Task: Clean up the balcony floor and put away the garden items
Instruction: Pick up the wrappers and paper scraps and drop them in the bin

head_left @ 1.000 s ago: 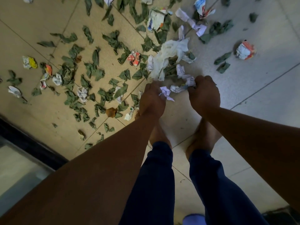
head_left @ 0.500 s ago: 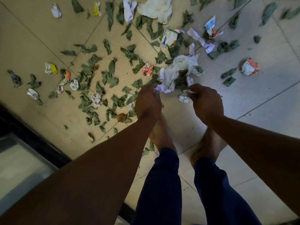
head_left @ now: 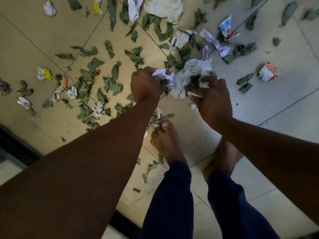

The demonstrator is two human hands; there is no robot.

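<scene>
Since the earlier frame both hands have reached further into the litter, up to the crumpled white plastic bag. The left hand, just left of the bag, grips a wad of white paper scraps. The right hand, just below the bag, pinches paper bits and dry leaves. More leaves and an orange-and-white paper ball lie scattered on the tiled floor around the bag.
</scene>
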